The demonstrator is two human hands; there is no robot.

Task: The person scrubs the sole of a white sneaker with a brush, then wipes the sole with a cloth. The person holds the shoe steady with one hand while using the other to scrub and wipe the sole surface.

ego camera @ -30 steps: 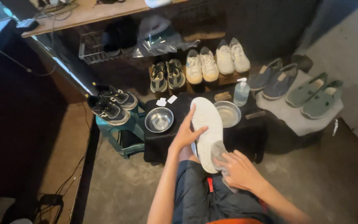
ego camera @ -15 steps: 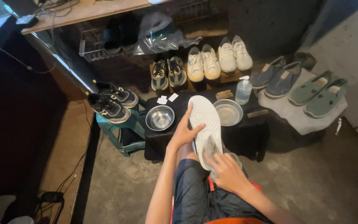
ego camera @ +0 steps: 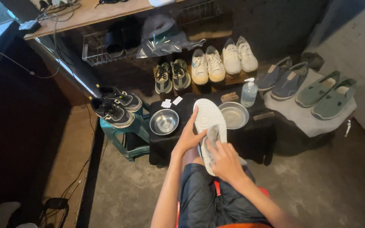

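White rubber-soled sneaker rests sole-up on the lap, gripped by the left hand. Right hand presses a grey cloth against its sole.

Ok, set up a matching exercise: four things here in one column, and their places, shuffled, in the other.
Things:
1. white shoe
2. grey cloth
3. pump bottle
4. dark sneakers

Places:
A. on the teal stool
B. under the right hand
C. held sole-up by the left hand
D. beside the right-hand steel bowl

Pairs: 1-C, 2-B, 3-D, 4-A
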